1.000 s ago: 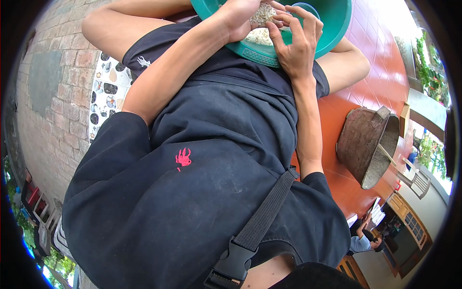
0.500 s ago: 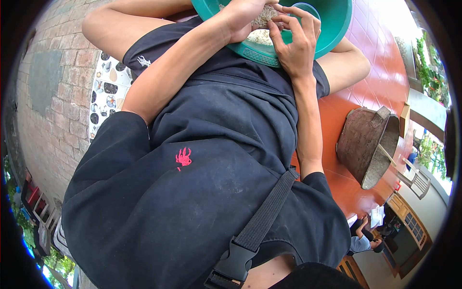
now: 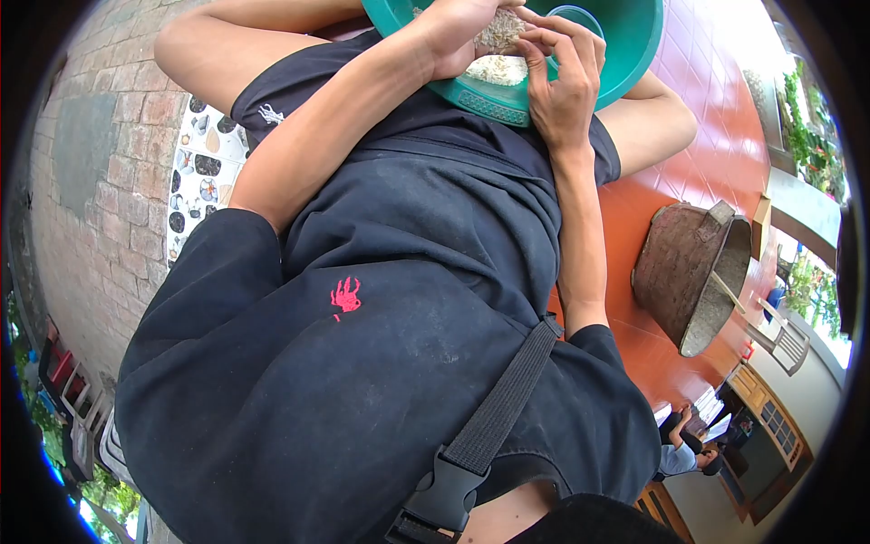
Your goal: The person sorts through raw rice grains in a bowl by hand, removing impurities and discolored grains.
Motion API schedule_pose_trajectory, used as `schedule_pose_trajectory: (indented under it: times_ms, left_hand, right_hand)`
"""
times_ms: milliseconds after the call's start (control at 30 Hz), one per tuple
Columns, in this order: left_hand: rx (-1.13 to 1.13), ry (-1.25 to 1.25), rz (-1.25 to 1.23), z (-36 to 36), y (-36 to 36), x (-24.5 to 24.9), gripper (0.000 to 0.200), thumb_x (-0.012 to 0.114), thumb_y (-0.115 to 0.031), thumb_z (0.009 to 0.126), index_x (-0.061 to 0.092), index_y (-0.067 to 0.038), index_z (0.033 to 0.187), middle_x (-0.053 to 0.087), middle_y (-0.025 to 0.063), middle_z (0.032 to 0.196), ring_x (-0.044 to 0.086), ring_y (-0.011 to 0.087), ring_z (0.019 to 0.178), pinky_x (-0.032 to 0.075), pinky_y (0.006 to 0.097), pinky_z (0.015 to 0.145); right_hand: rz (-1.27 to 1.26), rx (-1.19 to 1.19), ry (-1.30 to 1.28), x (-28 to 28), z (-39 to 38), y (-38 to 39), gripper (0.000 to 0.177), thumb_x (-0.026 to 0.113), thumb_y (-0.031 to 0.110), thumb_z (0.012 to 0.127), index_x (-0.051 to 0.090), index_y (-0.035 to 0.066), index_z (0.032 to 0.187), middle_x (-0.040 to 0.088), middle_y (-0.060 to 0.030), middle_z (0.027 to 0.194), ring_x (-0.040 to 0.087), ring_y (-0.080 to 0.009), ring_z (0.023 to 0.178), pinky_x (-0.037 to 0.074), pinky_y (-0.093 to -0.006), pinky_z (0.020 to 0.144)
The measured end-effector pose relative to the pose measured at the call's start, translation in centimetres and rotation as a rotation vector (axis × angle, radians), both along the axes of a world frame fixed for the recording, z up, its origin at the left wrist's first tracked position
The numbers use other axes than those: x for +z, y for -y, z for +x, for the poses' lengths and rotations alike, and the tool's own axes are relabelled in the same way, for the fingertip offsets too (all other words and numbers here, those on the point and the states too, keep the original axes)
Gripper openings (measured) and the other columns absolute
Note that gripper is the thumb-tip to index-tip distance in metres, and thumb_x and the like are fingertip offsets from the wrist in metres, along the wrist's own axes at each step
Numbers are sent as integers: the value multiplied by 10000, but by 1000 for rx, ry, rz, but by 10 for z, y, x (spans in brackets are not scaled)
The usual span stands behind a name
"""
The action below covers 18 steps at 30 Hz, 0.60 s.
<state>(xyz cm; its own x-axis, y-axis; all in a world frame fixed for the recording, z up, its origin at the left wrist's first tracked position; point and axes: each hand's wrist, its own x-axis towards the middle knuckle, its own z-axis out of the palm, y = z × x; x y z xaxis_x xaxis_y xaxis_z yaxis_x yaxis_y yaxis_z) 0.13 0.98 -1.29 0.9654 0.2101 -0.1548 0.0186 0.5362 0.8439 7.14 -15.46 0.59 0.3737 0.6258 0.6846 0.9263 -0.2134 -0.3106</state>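
A green plastic basin [image 3: 627,63] rests across my lap, with a whitish heap of rice-like grains [image 3: 498,70] on its near side. Inside it, my left hand [image 3: 458,38] is cupped around a clump of brownish grains [image 3: 500,34]; its fingertips run toward the top edge of the view. My right hand [image 3: 564,86] is bent over the clump's right side, thumb and fingertips drawn together in a pinch. Whatever lies between those fingertips is too small to make out. Behind the right hand shows the blue rim of a round container [image 3: 580,16] in the basin.
On the red tiled floor [image 3: 616,263] at my right stands a worn brown tub [image 3: 680,267] with a stick [image 3: 728,292] in it. A white chair [image 3: 787,343] and a seated person [image 3: 689,453] are farther off. Brick paving [image 3: 118,181] lies to my left.
My right thumb and fingers have shifted slightly right, uncovering more of the clump and the whitish heap below. My left hand stays in nearly the same place.
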Motion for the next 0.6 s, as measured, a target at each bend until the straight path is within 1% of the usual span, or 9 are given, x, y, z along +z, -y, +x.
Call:
schedule_pose_trajectory:
  times_ms: [33, 100, 233, 333, 400, 600]
  left_hand:
    - [1, 0, 0, -1, 0, 1, 348, 492, -329, 1099, 698, -48, 1096, 709, 81, 1043, 719, 182, 981, 599, 364, 897]
    - [-2, 6, -54, -1, -1, 3, 364, 472, -322, 1107, 703, -42, 1096, 710, 89, 1054, 720, 182, 996, 601, 367, 901]
    - [-6, 11, -27, -2, -2, 4, 371, 456, -317, 1114, 703, -40, 1115, 713, 96, 1069, 720, 180, 1004, 602, 378, 909]
    - [-37, 16, -51, 0, -1, 9, 363, 456, -309, 1115, 702, -42, 1128, 714, 93, 1080, 717, 181, 1018, 592, 396, 945]
    - [0, -78, -395, 6, 5, 17, 268, 464, -172, 1059, 646, 24, 1039, 703, 142, 965, 707, 242, 856, 591, 360, 776]
    - [-17, -69, -396, 7, 6, 18, 297, 452, -176, 1064, 657, 38, 1054, 707, 144, 966, 709, 244, 845, 595, 366, 772]
  right_hand:
    - [23, -16, 9, 0, 0, 0, 101, 800, 101, 869, 749, 71, 951, 709, -38, 1110, 598, -248, 1056, 472, -364, 928]
    - [32, -14, 9, 0, 1, 0, 105, 801, 97, 867, 748, 71, 954, 709, -40, 1107, 598, -250, 1049, 474, -366, 927]
    - [51, -7, 20, 0, 2, 0, 124, 813, 95, 853, 743, 71, 952, 710, -39, 1091, 597, -252, 1034, 473, -360, 914]
    - [65, 11, 26, 0, 3, 0, 123, 812, 95, 854, 737, 70, 948, 711, -40, 1080, 598, -252, 1026, 471, -359, 903]
    - [70, 11, 24, 0, 2, 0, 124, 811, 91, 854, 735, 70, 950, 711, -40, 1077, 599, -251, 1022, 470, -357, 900]
    - [74, 2, 9, -1, 3, 0, 122, 807, 103, 870, 730, 72, 959, 712, -41, 1072, 601, -250, 1018, 469, -357, 904]
